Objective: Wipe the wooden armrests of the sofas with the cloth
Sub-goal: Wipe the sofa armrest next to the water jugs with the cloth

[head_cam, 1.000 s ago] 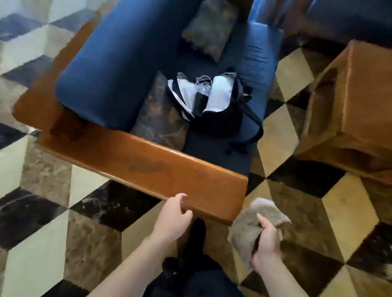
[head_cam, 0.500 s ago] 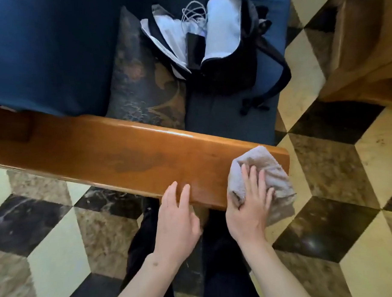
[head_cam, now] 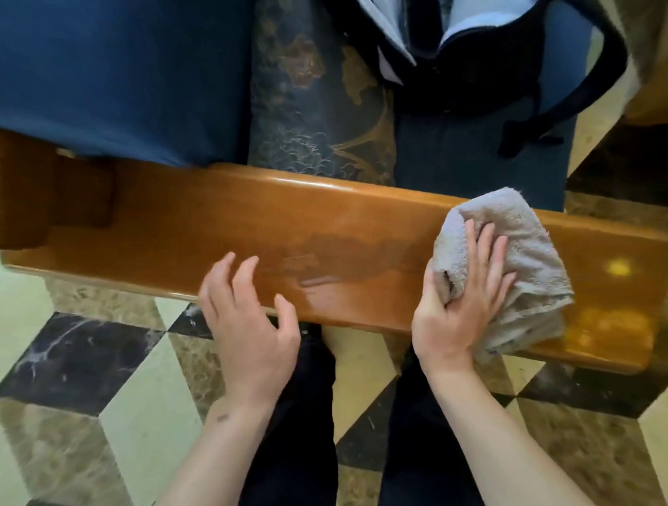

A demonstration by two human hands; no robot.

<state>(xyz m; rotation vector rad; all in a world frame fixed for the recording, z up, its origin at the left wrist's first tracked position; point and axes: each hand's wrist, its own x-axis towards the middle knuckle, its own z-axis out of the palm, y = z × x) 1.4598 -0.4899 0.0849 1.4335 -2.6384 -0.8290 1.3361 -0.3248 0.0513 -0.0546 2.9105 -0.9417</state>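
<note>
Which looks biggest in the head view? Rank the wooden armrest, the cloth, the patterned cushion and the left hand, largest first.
1. wooden armrest
2. patterned cushion, partly cut off at the top
3. cloth, partly under the right hand
4. left hand, close to the cloth in size, so this order is unsure

Both bare forearms are reaching forward. The left hand (head_cam: 248,324) is hovering with fingers (head_cam: 227,271) loosely spread; the right hand (head_cam: 459,309) is pressing down, fingers straight.
</note>
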